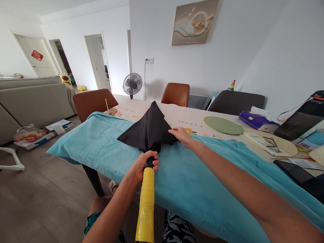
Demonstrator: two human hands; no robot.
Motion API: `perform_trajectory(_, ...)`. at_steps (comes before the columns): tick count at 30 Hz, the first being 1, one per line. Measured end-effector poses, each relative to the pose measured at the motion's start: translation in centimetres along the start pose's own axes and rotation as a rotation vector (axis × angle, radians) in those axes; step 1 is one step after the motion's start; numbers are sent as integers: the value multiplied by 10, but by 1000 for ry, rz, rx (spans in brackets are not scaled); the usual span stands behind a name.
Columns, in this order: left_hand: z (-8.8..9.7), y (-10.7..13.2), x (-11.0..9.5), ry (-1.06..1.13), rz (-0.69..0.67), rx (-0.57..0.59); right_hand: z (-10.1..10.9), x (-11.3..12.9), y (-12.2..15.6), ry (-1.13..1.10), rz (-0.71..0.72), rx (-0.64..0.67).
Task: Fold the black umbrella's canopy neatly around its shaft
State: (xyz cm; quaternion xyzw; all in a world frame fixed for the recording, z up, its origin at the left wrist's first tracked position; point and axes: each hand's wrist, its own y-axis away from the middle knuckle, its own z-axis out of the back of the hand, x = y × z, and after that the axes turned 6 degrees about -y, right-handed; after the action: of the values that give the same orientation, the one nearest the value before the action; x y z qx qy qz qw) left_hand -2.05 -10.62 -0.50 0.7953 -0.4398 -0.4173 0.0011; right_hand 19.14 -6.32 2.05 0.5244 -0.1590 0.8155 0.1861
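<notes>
Matt black cloth on the umbrella canopy (149,130), glossy yellow tape round its handle (146,207), soft fuzzy teal blanket (185,174) over the bench

The tablecloth (177,117) carries the only print that can be read. Near its far edge, just beyond the black umbrella cloth (149,130), the word "FLOWER" stands in small grey capitals, upside down from where the person sits. The same word shows again toward the far left corner of the table, beside the brown card (111,111) lying there, though only partly legible. A red sign (37,55) hangs on the door at the far left of the room; its marks are too small to read. The papers (263,141) at the right edge bear print, too blurred to make out.
</notes>
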Motion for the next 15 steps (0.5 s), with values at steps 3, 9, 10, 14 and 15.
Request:
perform_trajectory(3, -2, 1, -2, -23, 7, -4, -3, -2, -5, -52, 24, -9)
perform_trajectory(9, -3, 3, -4, -55, 50, 24, 9, 3, -7, -127, 57, -156)
perform_trajectory(10, -3, 3, -4, -51, 55, 32, 10, 7, -6, -146, 51, -173)
perform_trajectory(14, -2, 2, -4, -18, 56, 47, 10, 30, -3, -301, -22, -114)
perform_trajectory(15, -2, 2, -4, -11, 55, 45, 9, 38, -3, -331, -32, -92)
